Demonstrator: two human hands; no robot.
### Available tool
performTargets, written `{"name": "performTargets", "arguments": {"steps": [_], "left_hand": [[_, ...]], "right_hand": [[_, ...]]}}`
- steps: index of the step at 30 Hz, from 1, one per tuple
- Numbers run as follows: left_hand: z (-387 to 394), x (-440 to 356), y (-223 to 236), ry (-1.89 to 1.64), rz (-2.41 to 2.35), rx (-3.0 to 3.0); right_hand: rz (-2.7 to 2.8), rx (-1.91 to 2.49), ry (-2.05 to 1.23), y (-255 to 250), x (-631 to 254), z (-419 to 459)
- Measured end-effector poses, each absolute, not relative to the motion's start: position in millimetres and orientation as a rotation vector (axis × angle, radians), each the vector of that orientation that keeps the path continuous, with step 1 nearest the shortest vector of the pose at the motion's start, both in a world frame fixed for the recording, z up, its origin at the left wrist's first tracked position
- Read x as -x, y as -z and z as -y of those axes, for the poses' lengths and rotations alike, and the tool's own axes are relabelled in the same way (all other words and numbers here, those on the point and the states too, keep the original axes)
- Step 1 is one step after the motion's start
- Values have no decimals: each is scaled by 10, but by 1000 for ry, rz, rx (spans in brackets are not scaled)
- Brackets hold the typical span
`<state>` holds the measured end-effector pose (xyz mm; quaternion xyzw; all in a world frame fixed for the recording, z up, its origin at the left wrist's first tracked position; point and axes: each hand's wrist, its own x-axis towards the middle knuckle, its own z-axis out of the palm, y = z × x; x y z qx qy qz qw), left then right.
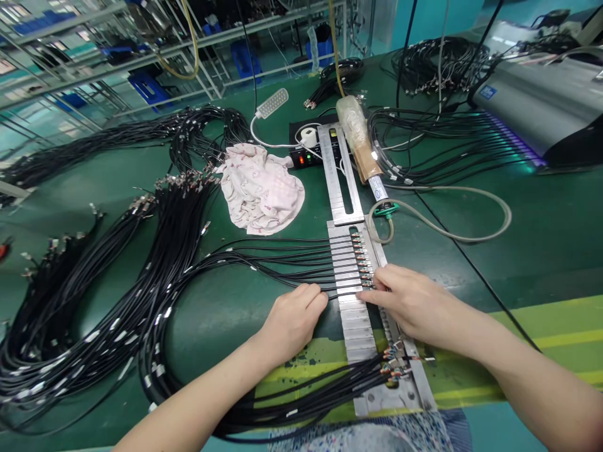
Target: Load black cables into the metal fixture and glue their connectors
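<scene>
A slotted metal fixture [355, 326] runs up the bench in front of me. Several black cables [292, 256] lie side by side in its upper slots, their stripped ends and small metal connectors [362, 254] in a row along the right. My left hand [294, 321] is closed on a black cable just left of the fixture. At that cable's end, my right hand [414, 306] is closed over the slots, one finger along the cable; its grip is partly hidden. A loose bundle of black cables [306, 392] lies across the fixture's near end.
Large cable bundles [174, 238] cover the left side. A pink cloth [261, 188], a wrapped syringe-like dispenser [360, 141] with a hose [471, 238], and a small lamp [272, 103] lie beyond the fixture. A grey machine with a purple-lit edge [541, 107] stands at right.
</scene>
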<state>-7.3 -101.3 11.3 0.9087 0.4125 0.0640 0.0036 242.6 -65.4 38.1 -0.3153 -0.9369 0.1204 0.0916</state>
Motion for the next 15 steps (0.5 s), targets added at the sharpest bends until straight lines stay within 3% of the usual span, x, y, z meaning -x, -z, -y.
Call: {"name": "performTargets", "arguments": {"steps": [15], "left_hand": [[881,28,-368,200,-1078,-2849]], "right_hand": [[2785,1092,-496,-389,-2295,630]]}}
